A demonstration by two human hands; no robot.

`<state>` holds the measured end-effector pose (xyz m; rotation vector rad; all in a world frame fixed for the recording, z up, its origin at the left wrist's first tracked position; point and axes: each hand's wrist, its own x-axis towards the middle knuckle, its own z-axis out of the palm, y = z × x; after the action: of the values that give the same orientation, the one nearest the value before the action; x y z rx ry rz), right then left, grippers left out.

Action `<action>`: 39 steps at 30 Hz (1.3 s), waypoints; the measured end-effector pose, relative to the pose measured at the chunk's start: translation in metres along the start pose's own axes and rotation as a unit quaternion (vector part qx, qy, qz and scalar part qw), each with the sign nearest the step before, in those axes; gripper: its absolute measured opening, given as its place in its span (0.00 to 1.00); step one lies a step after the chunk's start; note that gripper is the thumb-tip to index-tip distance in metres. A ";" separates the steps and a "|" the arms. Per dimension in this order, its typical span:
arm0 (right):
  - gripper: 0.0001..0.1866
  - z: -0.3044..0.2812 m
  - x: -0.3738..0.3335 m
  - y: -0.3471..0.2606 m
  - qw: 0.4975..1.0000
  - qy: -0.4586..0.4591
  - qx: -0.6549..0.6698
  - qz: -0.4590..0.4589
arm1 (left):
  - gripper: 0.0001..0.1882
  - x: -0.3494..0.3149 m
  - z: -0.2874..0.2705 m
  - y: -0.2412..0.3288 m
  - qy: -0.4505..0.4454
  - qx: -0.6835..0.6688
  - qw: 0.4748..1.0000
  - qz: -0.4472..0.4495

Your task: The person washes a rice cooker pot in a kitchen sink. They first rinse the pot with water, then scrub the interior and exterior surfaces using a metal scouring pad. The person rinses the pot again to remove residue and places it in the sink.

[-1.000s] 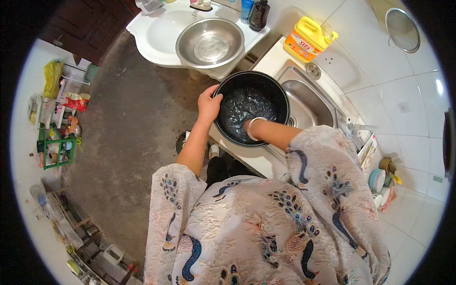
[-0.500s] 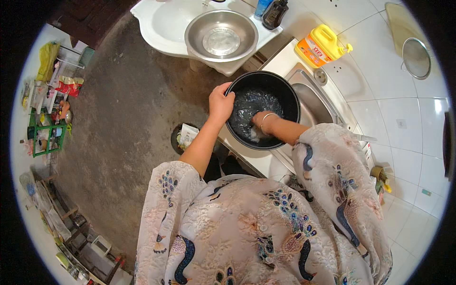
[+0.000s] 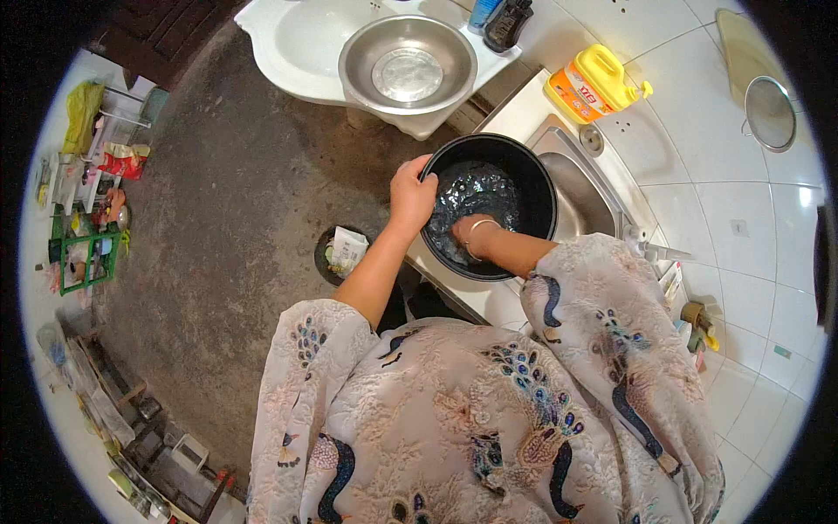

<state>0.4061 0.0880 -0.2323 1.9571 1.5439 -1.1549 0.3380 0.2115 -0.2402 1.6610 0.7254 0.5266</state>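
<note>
A round black pot (image 3: 539, 194) with rippling water (image 3: 480, 185) in it sits at the edge of the sink counter, tilted slightly in view. My left hand (image 3: 413, 194) grips its left rim, thumb over the edge and fingers wrapped outside. Inside the pot, my right hand (image 3: 472, 234) dips into the water near the lower side, a pale bracelet at the wrist. The water hides its fingers, so whether they hold anything cannot be made out.
Right of the pot lies a steel sink (image 3: 572, 188). A yellow detergent jug (image 3: 594, 83) stands behind it. A metal basin (image 3: 449, 57) rests on the white washbasin (image 3: 292, 52). A strainer (image 3: 770, 113) hangs on the tiles; a bin (image 3: 325, 259) stands on the floor.
My right hand has moved a little left and nearer me inside the pot, stirring the water. My left hand keeps its grip on the rim.
</note>
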 end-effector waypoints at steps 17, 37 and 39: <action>0.20 -0.035 -0.001 0.058 0.972 0.059 0.049 0.223 | 0.16 0.003 -0.004 0.016 -0.013 0.019 1.000 0.001; 0.17 0.022 0.010 0.005 0.997 -0.055 0.003 0.045 | 0.19 0.002 -0.008 0.016 -0.017 0.057 0.998 0.026; 0.20 0.048 0.015 0.030 0.996 -0.041 -0.061 0.050 | 0.20 0.004 -0.004 0.013 -0.027 0.061 0.997 0.043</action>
<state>0.4170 0.0523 -0.2773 1.8619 1.4241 -1.0615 0.3399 0.2157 -0.2268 1.8201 0.6598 0.5045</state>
